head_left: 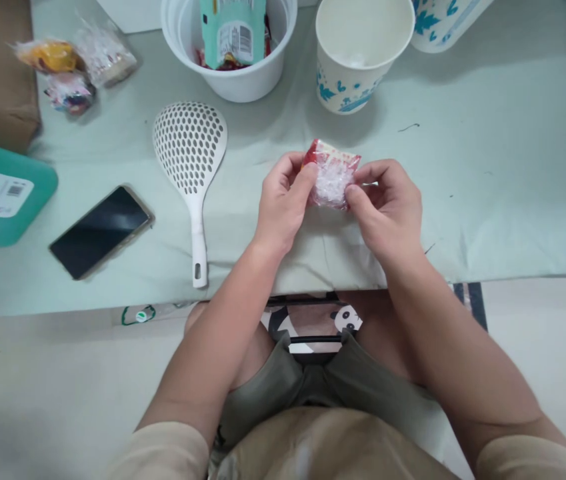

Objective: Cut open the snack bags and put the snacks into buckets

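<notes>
On my feed, left hand (283,200) and right hand (393,210) pinch a red-and-clear packet (333,179) over the tabletop (503,200). Pickup done, I judge; packet not yet set down. Can't tell whether it's torn.

This is an indoor room with everyday household goods in it, though whether it is a home, an office or a workroom cannot be told. A cloth-covered table (493,167) bears a perforated white skimmer (195,200), a phone (100,232) and a teal container (37,190) at left, with a white tub (243,87) and a patterned paper cup (347,93) farther off. Pale, smooth flooring (537,333) shows at the near side.
</notes>
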Demonstrator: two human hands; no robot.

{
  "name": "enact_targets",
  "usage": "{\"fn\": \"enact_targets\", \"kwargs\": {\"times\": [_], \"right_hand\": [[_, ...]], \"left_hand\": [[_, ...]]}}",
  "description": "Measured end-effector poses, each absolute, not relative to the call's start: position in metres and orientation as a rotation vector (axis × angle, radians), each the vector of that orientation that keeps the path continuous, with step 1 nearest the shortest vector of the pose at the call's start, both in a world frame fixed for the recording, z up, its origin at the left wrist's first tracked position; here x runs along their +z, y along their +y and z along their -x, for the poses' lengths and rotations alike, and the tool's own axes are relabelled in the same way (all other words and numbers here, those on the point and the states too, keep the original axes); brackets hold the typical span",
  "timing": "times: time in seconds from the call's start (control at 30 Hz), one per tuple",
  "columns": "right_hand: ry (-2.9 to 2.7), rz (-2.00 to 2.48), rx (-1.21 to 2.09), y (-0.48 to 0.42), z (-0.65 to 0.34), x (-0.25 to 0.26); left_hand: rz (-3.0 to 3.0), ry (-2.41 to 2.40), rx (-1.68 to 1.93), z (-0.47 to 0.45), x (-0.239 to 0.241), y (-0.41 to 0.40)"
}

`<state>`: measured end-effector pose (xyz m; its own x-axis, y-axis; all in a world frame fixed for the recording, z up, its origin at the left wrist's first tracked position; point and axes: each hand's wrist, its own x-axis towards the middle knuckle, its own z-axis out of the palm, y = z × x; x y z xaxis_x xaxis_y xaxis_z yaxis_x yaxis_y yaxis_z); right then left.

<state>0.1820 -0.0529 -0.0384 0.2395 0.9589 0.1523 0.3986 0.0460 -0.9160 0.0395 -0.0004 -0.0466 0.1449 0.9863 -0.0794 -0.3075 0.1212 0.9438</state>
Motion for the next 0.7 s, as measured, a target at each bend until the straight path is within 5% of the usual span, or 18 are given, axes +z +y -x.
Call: {"fn": "enact_targets", "kwargs": {"times": [0.33, 0.7], "right_hand": [[-1.604, 1.522, 0.299, -0.054, -0.18, -0.041], [-1.548, 1.436, 0.38, -0.053, -0.183, -0.038]], "left_hand": [[-0.877, 0.857, 1.154, -0.024, -0.048, -0.022], [-0.683, 0.718, 0.966, -0.034, -0.025, -0.012]]}}
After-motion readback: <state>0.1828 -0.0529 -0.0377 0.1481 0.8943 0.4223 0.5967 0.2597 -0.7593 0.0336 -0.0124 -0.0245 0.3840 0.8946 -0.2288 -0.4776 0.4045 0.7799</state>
